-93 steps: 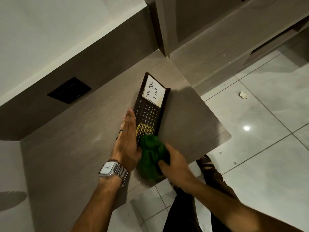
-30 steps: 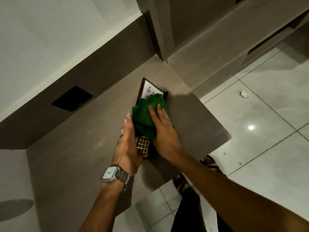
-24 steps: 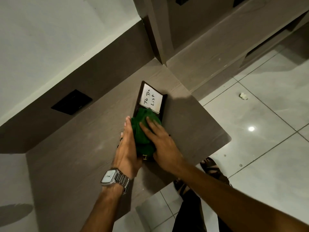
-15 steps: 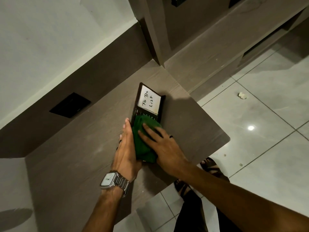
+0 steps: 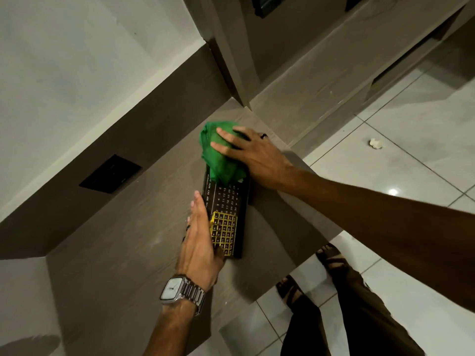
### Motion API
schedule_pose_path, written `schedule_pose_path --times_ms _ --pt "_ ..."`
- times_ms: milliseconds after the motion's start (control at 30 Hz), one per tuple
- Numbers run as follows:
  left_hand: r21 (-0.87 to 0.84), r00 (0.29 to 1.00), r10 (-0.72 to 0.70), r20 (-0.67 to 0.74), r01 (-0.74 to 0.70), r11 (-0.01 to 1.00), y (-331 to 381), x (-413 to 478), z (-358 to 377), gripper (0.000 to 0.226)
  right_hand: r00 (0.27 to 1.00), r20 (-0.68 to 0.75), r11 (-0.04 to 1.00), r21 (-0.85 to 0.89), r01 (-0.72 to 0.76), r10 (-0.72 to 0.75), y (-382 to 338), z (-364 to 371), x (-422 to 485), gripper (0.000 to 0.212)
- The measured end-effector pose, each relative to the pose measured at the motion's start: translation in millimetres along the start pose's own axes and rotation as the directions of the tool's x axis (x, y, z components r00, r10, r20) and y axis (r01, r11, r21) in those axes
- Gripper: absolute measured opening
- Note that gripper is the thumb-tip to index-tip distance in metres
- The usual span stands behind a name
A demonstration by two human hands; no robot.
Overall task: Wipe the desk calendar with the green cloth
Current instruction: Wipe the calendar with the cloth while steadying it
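- On the brown desk point(image 5: 123, 265), the calendar point(image 5: 232, 201) lay flat, its long side running from near to far, close to the desk's right edge.
- Your right hand point(image 5: 253, 152) pressed the cloth point(image 5: 218, 155) down on the calendar's far end, fingers spread flat on top of it rather than curled around it; the bunched cloth covered that end completely and spilled past it onto the desk.
- Your left hand point(image 5: 199, 242) lay open, fingers straight and together, edge-on against the calendar's left side, bracing it and gripping nothing.
- Between your hands, the date numbers and the yellow grid point(image 5: 223, 233) at the near end stayed uncovered.
- Your left wrist wore a watch point(image 5: 180, 291) with a metal band.
- Far right on the tiled floor point(image 5: 411, 140) lay a small crumpled white scrap point(image 5: 375, 143).
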State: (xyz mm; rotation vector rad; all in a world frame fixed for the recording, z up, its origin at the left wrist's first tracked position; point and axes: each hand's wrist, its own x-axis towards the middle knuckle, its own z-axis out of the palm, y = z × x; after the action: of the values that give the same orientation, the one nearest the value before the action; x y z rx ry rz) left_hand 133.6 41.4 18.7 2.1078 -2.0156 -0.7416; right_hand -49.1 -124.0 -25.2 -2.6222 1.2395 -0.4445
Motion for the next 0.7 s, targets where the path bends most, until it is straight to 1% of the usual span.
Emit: schedule_pose_path --times_ms 33,67,133,167,200,300,333,367,467,500,567,633,700 --pt "0.001 1.0 -0.003 0.001 0.003 1.0 0 0 0 0.142 1.0 0.005 1.0 -0.015 0.01 -0.01 -1 -2 2 0.084" --pt "0.002 1.0 -0.005 0.001 0.005 1.0 0 0 0 0.141 0.998 0.016 0.997 -0.04 0.069 -0.068 -4 -1 0 0.084" --pt "0.004 1.0 -0.008 0.001 0.008 1.0 1 0 -1 0.139 0.972 0.064 0.971 -0.063 0.232 -0.228 -10 5 -10 0.081" --pt "0.003 1.0 -0.007 0.002 0.007 1.0 2 0 -1 0.139 0.959 0.081 0.958 -0.07 0.278 -0.272 -9 4 -13 0.081" --pt "0.003 1.0 -0.005 0.004 0.005 1.0 3 0 -2 0.139 0.959 0.09 0.958 -0.084 0.276 -0.268 -4 -1 -10 0.08" --pt "0.016 1.0 0.005 0.019 -0.005 1.0 5 0 -3 0.14 0.992 0.057 0.987 -0.111 0.118 -0.113 8 -16 7 0.078" --pt "0.018 1.0 0.005 0.022 -0.005 1.0 5 0 -3 0.139 0.994 0.053 0.99 -0.101 0.096 -0.091 6 -16 8 0.078" --pt "0.019 1.0 0.006 0.022 -0.007 1.0 4 0 -4 0.138 0.993 0.052 0.989 -0.091 0.115 -0.11 1 -12 6 0.078" --pt "0.028 0.999 0.035 0.019 -0.035 0.999 5 -1 -4 0.133 0.964 0.075 0.962 -0.079 0.26 -0.254 -11 4 -12 0.077" --pt "0.034 0.999 0.038 0.02 -0.039 0.999 5 0 -4 0.133 0.967 0.067 0.965 -0.076 0.252 -0.247 -9 5 -12 0.076" --pt "0.042 0.999 0.026 0.026 -0.027 0.999 5 0 -4 0.134 0.992 0.017 0.991 -0.037 0.125 -0.124 0 4 -3 0.074" --pt "0.04 0.999 0.01 0.036 -0.012 0.999 4 1 -5 0.136 1.0 0.004 0.997 0.07 -0.017 0.017 1 3 4 0.078" --pt "0.036 0.999 0.012 0.039 -0.014 0.999 3 1 -5 0.136 0.993 0.015 0.974 0.19 -0.121 0.12 -2 11 2 0.083"
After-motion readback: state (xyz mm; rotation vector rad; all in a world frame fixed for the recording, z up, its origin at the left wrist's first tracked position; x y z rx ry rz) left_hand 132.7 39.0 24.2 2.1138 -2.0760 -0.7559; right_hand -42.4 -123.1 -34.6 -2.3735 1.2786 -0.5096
